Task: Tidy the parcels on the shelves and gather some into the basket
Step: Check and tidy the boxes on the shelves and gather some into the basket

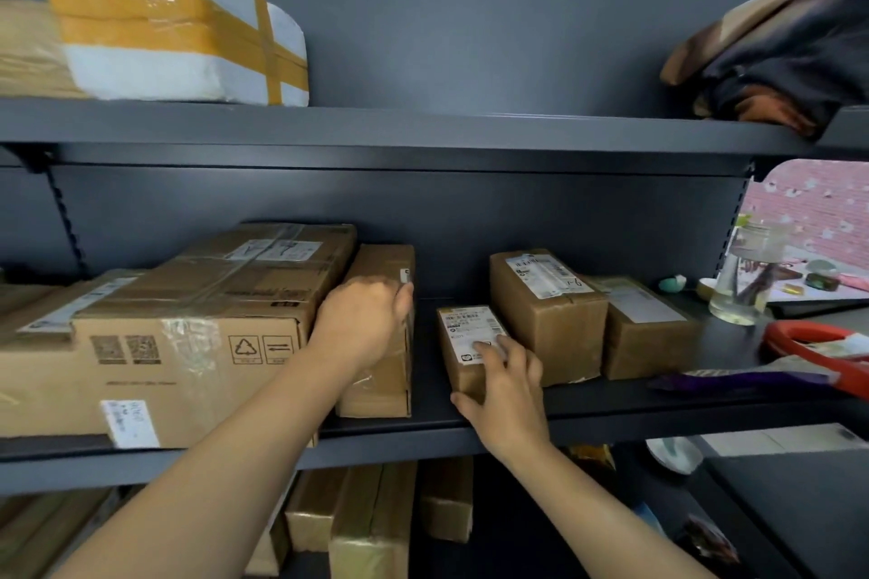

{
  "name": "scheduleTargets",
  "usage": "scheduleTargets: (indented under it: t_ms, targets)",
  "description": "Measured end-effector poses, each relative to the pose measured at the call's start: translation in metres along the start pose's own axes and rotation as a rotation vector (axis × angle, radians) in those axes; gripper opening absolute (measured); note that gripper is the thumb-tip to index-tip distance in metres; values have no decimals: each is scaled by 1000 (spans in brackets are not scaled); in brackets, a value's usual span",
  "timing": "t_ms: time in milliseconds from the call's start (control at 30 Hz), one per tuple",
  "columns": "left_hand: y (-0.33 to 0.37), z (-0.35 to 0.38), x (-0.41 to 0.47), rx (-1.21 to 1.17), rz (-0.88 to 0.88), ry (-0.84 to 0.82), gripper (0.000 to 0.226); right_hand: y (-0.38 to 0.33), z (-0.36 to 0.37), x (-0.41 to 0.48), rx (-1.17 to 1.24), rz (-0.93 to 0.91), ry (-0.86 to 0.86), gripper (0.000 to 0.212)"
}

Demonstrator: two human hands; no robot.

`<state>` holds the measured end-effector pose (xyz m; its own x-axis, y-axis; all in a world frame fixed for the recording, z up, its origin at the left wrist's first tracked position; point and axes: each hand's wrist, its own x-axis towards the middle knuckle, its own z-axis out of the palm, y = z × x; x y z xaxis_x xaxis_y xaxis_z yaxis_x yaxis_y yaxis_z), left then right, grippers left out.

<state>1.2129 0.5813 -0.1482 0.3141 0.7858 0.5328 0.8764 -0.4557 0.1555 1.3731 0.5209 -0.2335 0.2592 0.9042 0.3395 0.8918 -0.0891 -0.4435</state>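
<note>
Touching the large carton (188, 343) on its right, the left hand (364, 320) grips the top of a narrow upright box (381, 386), and further right of that carton the right hand (510, 400) clasps a small labelled box (465, 329), likely light, rigid, best held across its 2 long sides.

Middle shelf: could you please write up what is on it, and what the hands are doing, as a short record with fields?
left hand: grips the top of the narrow box
right hand: grips the small box, fingers on its label
narrow box: on edge, against the big carton
small box: apart from the narrow box, beside the tall box
further right: low box, then a jar
top shelf: white parcel with yellow tape
</note>
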Motion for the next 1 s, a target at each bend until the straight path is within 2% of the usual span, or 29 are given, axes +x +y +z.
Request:
scheduleTargets:
  t_ms: [133, 233, 300, 467, 600, 700, 800, 867, 1000]
  targets:
    - [-4, 0, -1, -6, -21, -28, 53, -2, -3, -2, -83, -66, 38, 59]
    - [2, -3, -5, 73, -150, -177, 75, -5, -4, -4, -66, -102, 72, 54]
    - [11, -5, -8, 159, -207, -271, 81, -8, -5, -6, -3, -130, 105, 51]
    - [23, -10, -10, 35, -382, -342, 66, -8, -10, -5, 98, -153, 114, 48]
    - [17, -12, -14, -179, -394, -244, 63, -3, -13, -1, 63, -143, -1, 49]
    - [16, -18, -16, -306, -320, -53, 61, 0, -16, 1, -44, -165, -67, 51]
    - [12, -24, -14, -445, -257, 76, 61, -3, -19, 4, -12, -163, -84, 48]
    - [9, -26, -15, -654, -258, 105, 61, -5, -20, 9, 97, -131, -81, 45]
    - [9, -25, -23, -1069, -308, 105, 51, -12, -34, 13, 514, 54, 24, 43]
